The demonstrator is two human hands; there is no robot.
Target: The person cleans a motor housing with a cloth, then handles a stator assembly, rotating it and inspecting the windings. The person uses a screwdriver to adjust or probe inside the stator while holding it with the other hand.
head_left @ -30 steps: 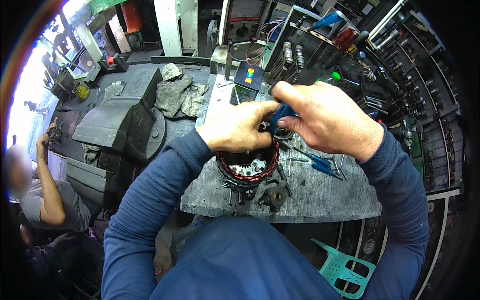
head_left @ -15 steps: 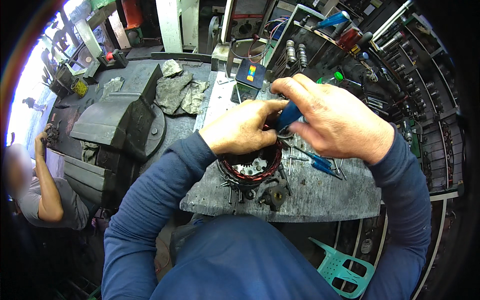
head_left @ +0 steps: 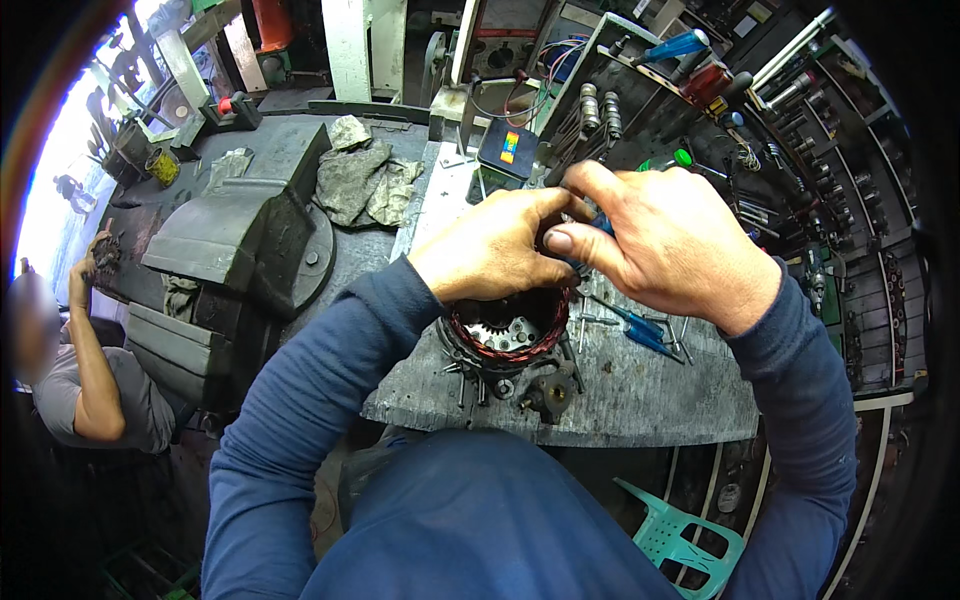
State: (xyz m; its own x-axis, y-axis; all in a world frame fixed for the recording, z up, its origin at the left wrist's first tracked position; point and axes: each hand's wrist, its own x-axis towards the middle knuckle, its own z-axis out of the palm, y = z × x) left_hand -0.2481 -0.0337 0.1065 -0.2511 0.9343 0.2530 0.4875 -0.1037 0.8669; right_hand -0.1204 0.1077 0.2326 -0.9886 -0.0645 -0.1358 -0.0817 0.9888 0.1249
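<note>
A round motor stator (head_left: 508,354) with reddish copper windings stands on the metal bench in front of me. My right hand (head_left: 665,245) is closed around a blue-handled screwdriver (head_left: 602,222) above its far right rim. The fingers hide most of the handle, and the shaft does not show. My left hand (head_left: 500,240) is curled over the far side of the stator, thumb and fingers close to the screwdriver. What those fingers grip is hidden. A small metal part with a round hole (head_left: 552,394) lies at the stator's near side.
Another blue-handled screwdriver (head_left: 648,333) and several bolts lie right of the stator. A large vise (head_left: 225,230) and grey rags (head_left: 362,180) are on the left. Behind stands a dark box (head_left: 506,150). Tool racks fill the right. A person (head_left: 95,390) is at far left; a green plastic stool (head_left: 690,540) stands below.
My right hand has turned around the screwdriver handle, its thumb now lying across toward my left hand, and less of the handle shows. My left hand stays nearly in place.
</note>
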